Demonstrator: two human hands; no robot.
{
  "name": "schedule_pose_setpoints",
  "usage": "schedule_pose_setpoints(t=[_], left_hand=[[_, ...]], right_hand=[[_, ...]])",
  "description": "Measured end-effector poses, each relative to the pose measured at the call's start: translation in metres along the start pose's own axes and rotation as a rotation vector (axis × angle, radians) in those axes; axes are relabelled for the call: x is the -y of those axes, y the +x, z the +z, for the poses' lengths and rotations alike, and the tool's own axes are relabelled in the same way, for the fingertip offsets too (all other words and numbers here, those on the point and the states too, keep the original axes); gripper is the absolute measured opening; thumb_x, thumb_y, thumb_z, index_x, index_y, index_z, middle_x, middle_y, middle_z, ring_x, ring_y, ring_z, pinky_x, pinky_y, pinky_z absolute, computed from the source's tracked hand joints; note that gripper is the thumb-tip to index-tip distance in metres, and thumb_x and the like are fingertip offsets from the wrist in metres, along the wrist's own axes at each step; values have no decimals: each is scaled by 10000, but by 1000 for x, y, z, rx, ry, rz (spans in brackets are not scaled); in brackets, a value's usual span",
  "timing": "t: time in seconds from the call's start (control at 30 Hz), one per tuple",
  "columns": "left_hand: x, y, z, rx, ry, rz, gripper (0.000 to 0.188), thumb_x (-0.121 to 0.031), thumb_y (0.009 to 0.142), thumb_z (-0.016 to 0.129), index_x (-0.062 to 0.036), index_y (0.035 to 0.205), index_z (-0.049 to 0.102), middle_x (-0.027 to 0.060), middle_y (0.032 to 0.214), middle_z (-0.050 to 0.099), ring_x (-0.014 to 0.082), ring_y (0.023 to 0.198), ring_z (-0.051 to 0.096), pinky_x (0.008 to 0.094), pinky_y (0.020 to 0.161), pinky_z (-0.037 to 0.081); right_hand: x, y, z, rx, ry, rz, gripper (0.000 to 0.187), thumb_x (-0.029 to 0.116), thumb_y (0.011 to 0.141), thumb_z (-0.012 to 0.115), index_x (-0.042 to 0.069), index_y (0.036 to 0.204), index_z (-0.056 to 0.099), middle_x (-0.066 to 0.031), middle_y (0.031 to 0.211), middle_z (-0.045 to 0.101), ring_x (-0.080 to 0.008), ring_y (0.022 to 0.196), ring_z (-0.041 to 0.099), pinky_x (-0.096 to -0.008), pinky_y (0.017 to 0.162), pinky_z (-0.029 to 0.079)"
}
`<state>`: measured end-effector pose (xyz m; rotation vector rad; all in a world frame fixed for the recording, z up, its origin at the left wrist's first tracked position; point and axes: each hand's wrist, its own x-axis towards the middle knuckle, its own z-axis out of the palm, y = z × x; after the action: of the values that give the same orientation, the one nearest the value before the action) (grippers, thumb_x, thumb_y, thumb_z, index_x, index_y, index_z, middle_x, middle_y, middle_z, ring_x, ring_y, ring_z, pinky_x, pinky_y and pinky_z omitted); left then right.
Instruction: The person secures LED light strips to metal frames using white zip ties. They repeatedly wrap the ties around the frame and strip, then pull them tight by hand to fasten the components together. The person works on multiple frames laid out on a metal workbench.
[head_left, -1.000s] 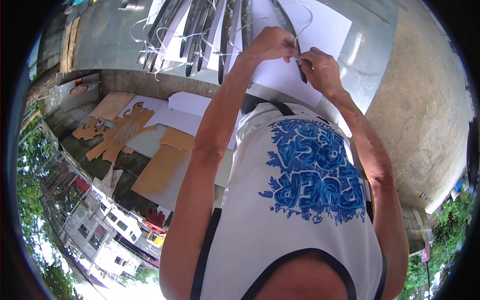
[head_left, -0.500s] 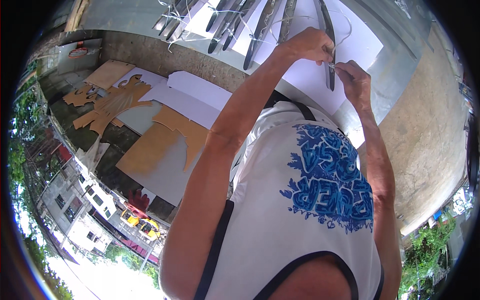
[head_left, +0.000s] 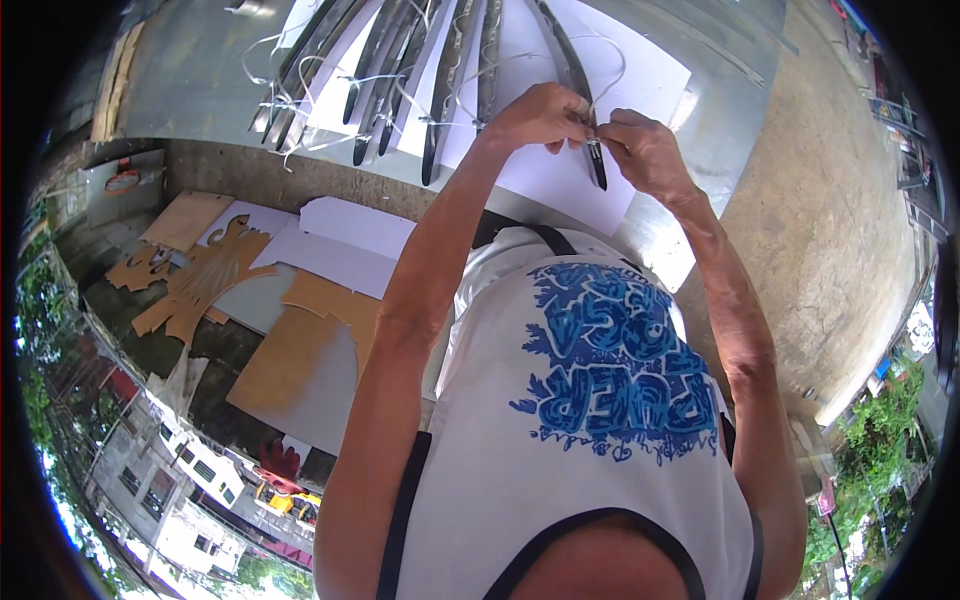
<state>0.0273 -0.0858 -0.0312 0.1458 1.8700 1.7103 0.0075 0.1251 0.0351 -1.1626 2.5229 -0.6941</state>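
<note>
- Concrete surface (head_left: 830,190): stretches away beyond the table's right edge, giving the right elbow room on that side.
- Metal-topped table (head_left: 190,85): its near edge runs just ahead of the person's waist; a band of metal shows between the right hand and the right edge.
- White sheet (head_left: 640,75): lies on the metal, one corner pointing toward the waist.
- Dark strips (head_left: 431,160): fan out left of the hands, near ends at the table's near edge, crowding that side.
- Curved dark strip (head_left: 572,65): lies over the white sheet, between the hands, its pointed near end short of the sheet's near edge.
- Left hand (head_left: 545,115): fingers curled together at the strip; I cannot tell what they clamp.
- Right hand (head_left: 648,150): thumb and forefinger pinched on whitish wire (head_left: 623,62), which loops above the strip's right side.
</note>
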Motion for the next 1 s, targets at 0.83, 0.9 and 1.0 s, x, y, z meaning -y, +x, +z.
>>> schedule_pose_setpoints(t=[0.83,0.9,1.0], left_hand=[[-20,-3,7,36,35,-63,201,-170,905,736,-12,780,737,31,579,622,82,454,537,263,421,397],[-30,-3,5,12,102,-75,218,-189,865,768,-16,735,734,27,553,608,80,450,532,267,422,389],[-35,1,3,19,93,-171,214,-185,826,796,-13,718,727,32,550,607,83,447,527,266,420,381]], right_hand=[[-14,-15,23,-126,81,116,98,115,835,690,41,775,664,-129,802,644,-366,744,665,-475,689,554],[-15,-14,21,-126,68,112,97,117,832,688,41,776,663,-128,804,645,-364,750,669,-472,693,558],[-15,-13,23,-122,54,106,91,119,825,685,43,782,658,-125,810,647,-361,760,674,-467,700,565]])
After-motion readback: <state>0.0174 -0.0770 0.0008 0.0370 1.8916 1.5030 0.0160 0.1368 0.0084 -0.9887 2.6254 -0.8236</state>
